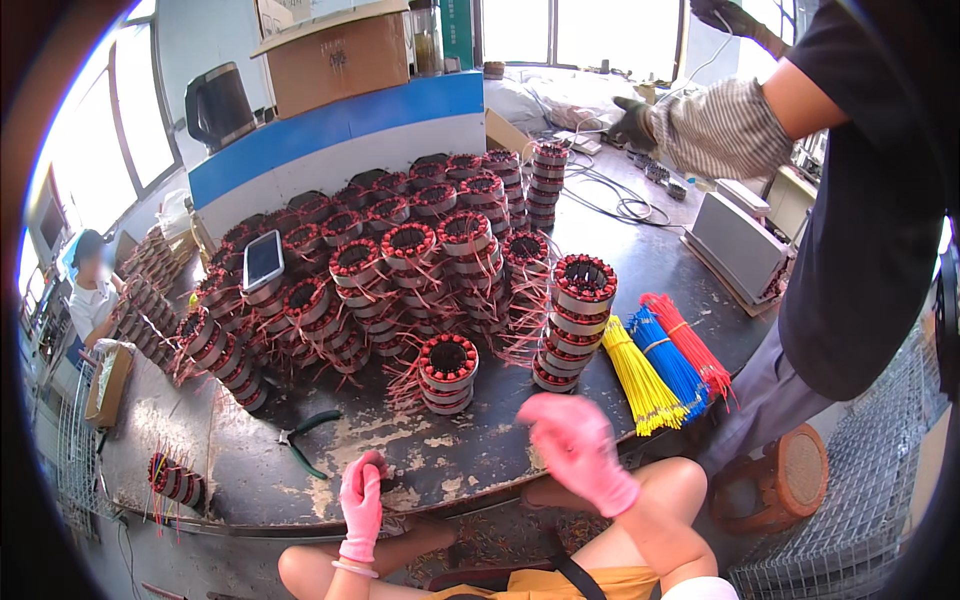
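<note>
My left hand (361, 506), in a pink glove with bare fingertips, is held at the table's front edge. Its fingers are curled together, and whatever may be between them is too small to make out. My right hand (580, 450), gloved in pink too, hovers over the edge further right, smeared by motion. Beyond my hands stands a short stack of motor stators (448, 372), grey rings with red-wrapped windings and pink leads. A taller stator stack (575, 320) rises behind my right hand. Green-handled pliers (308, 440) lie left of the short stack.
Bundles of yellow wires (642, 378), blue wires (668, 355) and red wires (690, 340) lie at the right. Many stator stacks (410, 240) crowd the back, with a phone (263, 260) on top. A co-worker's gloved arm (715, 130) reaches in; a stool (790, 475) stands below.
</note>
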A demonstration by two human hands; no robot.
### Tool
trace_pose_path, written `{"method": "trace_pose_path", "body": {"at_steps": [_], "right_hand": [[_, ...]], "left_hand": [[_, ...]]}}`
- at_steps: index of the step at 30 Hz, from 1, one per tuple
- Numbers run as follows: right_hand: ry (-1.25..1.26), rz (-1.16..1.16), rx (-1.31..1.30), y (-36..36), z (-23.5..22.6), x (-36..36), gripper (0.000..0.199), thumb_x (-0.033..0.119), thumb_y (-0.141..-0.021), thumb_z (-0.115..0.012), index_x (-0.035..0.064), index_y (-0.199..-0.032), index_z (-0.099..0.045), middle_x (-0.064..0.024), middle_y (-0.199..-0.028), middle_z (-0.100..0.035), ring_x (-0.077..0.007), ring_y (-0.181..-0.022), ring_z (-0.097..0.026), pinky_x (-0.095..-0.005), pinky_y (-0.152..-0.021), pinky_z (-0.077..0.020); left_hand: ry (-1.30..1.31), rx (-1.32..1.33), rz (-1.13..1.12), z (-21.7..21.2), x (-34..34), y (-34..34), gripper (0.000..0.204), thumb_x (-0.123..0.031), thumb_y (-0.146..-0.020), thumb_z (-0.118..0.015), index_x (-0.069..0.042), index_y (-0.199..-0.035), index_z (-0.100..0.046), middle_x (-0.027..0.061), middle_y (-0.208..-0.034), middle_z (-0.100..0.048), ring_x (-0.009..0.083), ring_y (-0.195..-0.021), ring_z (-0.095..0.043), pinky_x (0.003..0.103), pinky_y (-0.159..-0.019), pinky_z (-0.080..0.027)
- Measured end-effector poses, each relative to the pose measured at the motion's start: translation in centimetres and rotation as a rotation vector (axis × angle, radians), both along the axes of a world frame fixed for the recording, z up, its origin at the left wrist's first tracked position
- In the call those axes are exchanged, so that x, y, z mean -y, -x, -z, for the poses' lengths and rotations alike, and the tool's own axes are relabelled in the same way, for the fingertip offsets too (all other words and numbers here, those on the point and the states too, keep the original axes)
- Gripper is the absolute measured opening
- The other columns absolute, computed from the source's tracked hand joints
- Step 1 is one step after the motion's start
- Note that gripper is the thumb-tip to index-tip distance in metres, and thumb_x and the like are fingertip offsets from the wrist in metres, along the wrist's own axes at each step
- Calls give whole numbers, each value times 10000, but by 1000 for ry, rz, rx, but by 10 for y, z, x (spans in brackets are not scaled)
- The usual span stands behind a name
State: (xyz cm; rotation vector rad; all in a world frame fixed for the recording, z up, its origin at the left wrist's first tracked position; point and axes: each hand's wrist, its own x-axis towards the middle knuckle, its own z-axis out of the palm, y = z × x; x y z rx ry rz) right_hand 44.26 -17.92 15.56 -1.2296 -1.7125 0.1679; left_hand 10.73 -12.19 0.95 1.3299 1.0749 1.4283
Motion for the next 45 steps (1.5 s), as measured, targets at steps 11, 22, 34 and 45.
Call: {"method": "trace_pose_path", "body": {"at_steps": [11,22,34,45], "right_hand": [[-15,4,556,25,23,-91,605,284,-868,-716,102,-1409,-516,-105,-1423,-532,-267,-1059,-629,-409,-879,-531],[-41,-223,445,45,10,-69,344,240,-823,-747,127,-1112,-597,-52,-1039,-636,-270,-906,-669,-400,-738,-528],[133,-245,514,114,103,-7,361,314,-882,-701,115,-1158,-582,-54,-1012,-595,-252,-930,-657,-387,-775,-513],[435,-315,-50,61,86,-54,277,260,-963,-612,57,-1138,-685,-139,-1090,-698,-321,-1026,-671,-393,-874,-537]], "left_hand": [[-31,-113,-20,-6,0,-3,219,-77,-1020,-571,31,-1196,-643,74,-1093,-633,149,-958,-630,281,-872,-526],[-12,48,11,-10,4,-4,258,-53,-1028,-514,8,-1272,-575,69,-1119,-614,157,-978,-599,286,-908,-489],[-673,-777,-239,-74,63,-29,505,-13,-897,-608,-3,-1383,-470,184,-1355,-478,332,-1245,-503,454,-1103,-390],[-636,-1117,7,-59,49,-65,466,-207,-783,-803,-80,-1195,-627,99,-1118,-624,332,-1064,-603,486,-1014,-467]]}}
